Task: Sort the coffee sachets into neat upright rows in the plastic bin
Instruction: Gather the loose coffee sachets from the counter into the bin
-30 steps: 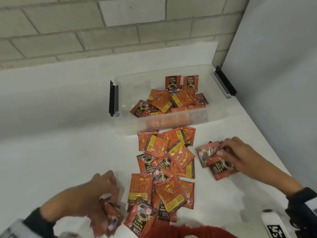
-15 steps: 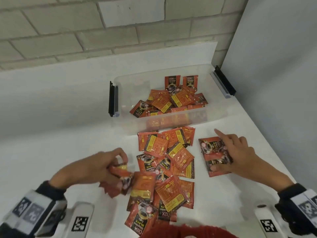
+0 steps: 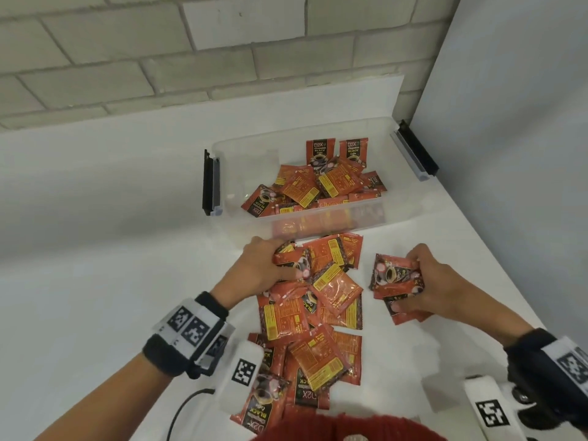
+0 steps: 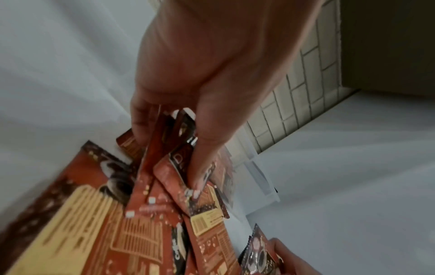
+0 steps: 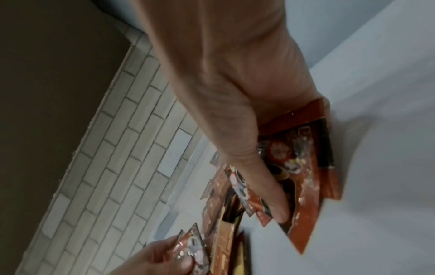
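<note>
Red and orange coffee sachets [image 3: 321,316] lie in a loose pile on the white table in front of a clear plastic bin [image 3: 241,160]. More sachets [image 3: 321,186] lie jumbled inside the bin, and two stand upright against its far wall [image 3: 337,151]. My left hand [image 3: 270,265] grips a small bunch of sachets [image 4: 162,167] at the pile's top left, near the bin's front wall. My right hand [image 3: 423,288] holds a separate small stack of sachets [image 3: 394,278] on the table to the right of the pile, thumb pressing on it [image 5: 303,174].
The bin has black clip handles on its left end [image 3: 208,183] and right end [image 3: 416,151]. A brick wall [image 3: 159,58] runs behind the table and a grey panel [image 3: 515,122] closes off the right side. A black cable [image 3: 184,409] lies near my left forearm.
My left hand has moved from the near left of the pile up to its top by the bin, carrying sachets. My right hand has curled round its stack, which lay flat under it before.
</note>
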`<move>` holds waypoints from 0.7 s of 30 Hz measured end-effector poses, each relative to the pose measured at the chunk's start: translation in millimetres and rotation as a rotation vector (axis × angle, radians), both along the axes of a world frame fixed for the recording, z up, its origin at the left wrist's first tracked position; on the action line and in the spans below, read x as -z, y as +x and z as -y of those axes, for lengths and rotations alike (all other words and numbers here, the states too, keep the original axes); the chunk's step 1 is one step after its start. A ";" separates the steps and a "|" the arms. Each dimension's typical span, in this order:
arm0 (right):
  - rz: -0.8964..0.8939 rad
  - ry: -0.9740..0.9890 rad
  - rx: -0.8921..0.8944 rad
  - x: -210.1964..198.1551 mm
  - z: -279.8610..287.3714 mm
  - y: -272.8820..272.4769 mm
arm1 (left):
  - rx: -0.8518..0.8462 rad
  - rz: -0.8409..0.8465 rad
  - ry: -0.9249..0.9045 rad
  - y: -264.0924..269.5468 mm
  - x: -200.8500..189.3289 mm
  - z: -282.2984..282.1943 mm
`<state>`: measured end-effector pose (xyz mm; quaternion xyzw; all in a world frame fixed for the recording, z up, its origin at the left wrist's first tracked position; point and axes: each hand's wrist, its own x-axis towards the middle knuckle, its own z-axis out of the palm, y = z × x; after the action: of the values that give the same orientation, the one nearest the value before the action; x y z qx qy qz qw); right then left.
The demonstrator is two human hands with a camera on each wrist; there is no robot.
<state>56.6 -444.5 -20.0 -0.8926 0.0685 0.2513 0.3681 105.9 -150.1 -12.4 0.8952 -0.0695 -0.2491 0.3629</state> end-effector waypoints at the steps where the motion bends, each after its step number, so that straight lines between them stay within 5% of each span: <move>1: -0.015 0.050 0.031 -2.8 -0.1 0.7 | -0.031 0.000 -0.014 -0.9 0.1 1.4; 6: -0.083 0.260 0.009 -29.0 -16.3 3.3 | -0.198 -0.117 -0.222 -2.7 -1.2 0.6; 13: 0.043 -0.131 -0.355 -10.7 -76.1 2.0 | -0.414 -0.174 -0.348 -17.6 7.2 -0.1; 21: 0.047 -0.036 -0.197 -26.9 -52.0 19.5 | -0.464 -0.176 -0.401 -23.8 -0.6 -13.6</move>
<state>76.1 -392.5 7.0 -0.9072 -0.0238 0.2640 0.3268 82.1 -136.5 -11.9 0.7728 0.1204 -0.2173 0.5840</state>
